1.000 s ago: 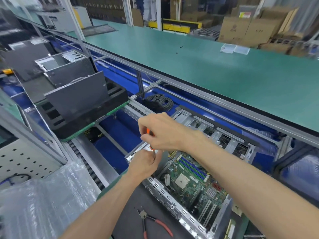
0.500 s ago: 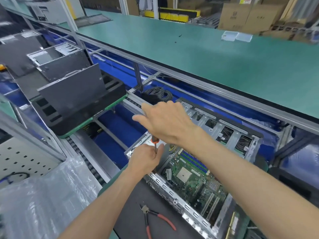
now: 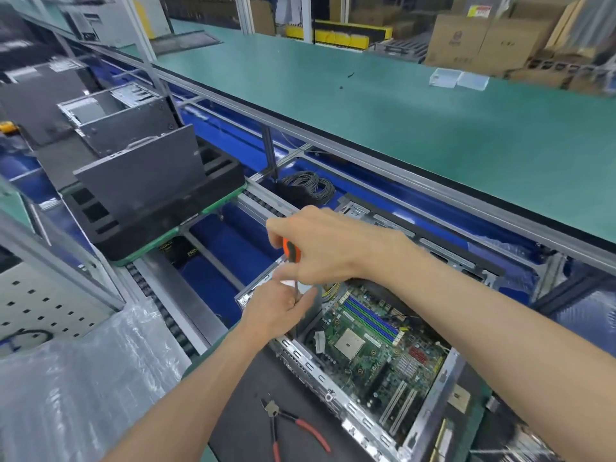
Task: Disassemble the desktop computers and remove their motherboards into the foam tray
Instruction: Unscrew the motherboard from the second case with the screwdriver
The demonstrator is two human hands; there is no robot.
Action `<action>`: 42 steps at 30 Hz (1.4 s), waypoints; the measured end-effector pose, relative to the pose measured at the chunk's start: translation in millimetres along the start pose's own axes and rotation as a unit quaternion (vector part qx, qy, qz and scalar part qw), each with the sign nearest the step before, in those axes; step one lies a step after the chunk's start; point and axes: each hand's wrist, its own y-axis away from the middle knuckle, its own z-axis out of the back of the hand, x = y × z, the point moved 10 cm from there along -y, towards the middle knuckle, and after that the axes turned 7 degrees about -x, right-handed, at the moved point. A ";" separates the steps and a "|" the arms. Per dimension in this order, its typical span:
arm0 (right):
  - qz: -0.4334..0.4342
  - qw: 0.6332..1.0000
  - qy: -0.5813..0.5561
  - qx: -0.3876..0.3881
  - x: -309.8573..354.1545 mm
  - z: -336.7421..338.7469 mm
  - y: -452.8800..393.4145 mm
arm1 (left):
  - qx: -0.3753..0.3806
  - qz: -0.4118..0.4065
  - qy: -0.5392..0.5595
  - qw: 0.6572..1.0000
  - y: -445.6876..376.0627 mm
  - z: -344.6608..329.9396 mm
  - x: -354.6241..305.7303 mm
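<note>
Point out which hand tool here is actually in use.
The orange-handled screwdriver: the right hand grips it upright while the left hand steadies its shaft. The red-handled pliers lie untouched on the mat.

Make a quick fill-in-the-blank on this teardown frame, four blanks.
1. The right hand holds a screwdriver whose handle is black and ____.
2. The motherboard sits inside the open ____.
3. The pliers with ____ handles lie untouched.
4. The left hand pinches the screwdriver's ____.

Missing: orange; case; red; shaft
</note>
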 end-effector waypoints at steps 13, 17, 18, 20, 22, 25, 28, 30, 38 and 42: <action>-0.039 0.995 0.093 -0.025 -8.2 2.9 -0.9 | 0.015 -0.012 -0.066 0.998 0.5 -2.0 -1.9; -0.009 0.995 0.092 -0.028 6.5 -1.0 -6.3 | 0.016 -0.016 -0.068 0.997 0.5 -2.7 -1.7; 0.006 0.998 0.055 -0.008 8.2 -3.2 -5.3 | 0.013 -0.015 -0.063 0.998 0.6 -2.7 -0.7; 0.008 0.998 -0.037 0.045 6.7 -4.5 -0.4 | 0.009 -0.019 -0.056 0.998 0.6 -3.1 -0.5; -0.002 0.993 -0.101 0.059 4.3 -2.9 4.2 | 0.011 -0.020 -0.055 0.998 0.3 -3.6 -0.9; -0.031 0.998 0.041 -0.024 -3.2 3.6 1.8 | 0.028 -0.016 -0.071 0.997 -0.1 -5.3 -1.0; -0.019 0.989 0.129 -0.064 5.9 2.7 -2.2 | 0.030 -0.020 -0.079 0.996 0.3 -6.5 -1.8; 0.009 0.998 0.052 -0.033 8.7 -0.8 -3.1 | 0.023 -0.018 -0.078 0.997 0.6 -4.9 -1.4; -0.053 0.989 0.127 -0.053 -3.1 5.8 0.8 | 0.030 -0.029 -0.087 0.995 -0.1 -5.0 -5.7; -0.003 1.000 0.026 -0.008 7.3 -3.0 -2.1 | 0.021 -0.031 -0.087 0.996 1.5 -2.5 -5.9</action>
